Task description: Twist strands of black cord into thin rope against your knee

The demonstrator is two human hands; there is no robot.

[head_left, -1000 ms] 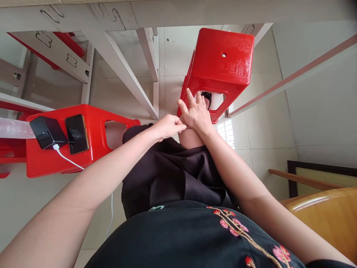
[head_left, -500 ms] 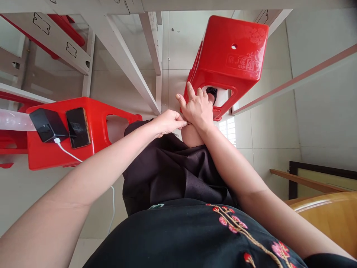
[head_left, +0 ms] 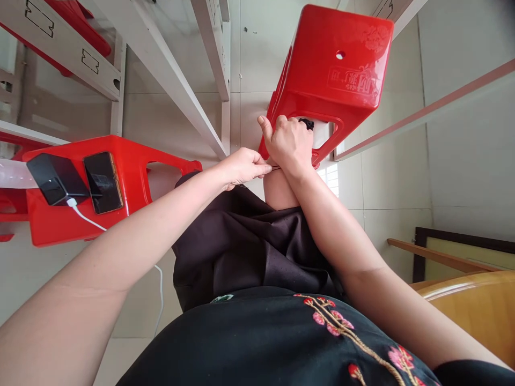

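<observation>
Near the middle, the thumb and fingertips of my left hand (head_left: 247, 167) pinch a thin dark band (head_left: 275, 168) at my right wrist and draw it out to the left. My right hand (head_left: 292, 143) is back up, with its thumb stuck out and its other fingers bent down, partly out of sight; nothing shows in it. It is above my bare leg (head_left: 280, 192), just in front of a red plastic stool (head_left: 341, 59). A black gathered item (head_left: 306, 124) shows in the stool's side opening, behind my right fingers. My dark skirt (head_left: 241, 246) lies below both hands.
At left, a second red stool (head_left: 137, 185) bears a phone (head_left: 102, 182) and a black device (head_left: 56, 179) with a white cable (head_left: 86, 219). White frame legs (head_left: 169, 75) stand ahead. A wooden chair (head_left: 475, 311) is at the lower right.
The fingers of my right hand have gone from spread to bent down. My left hand has drawn the band a little farther from the wrist. The view has shifted slightly.
</observation>
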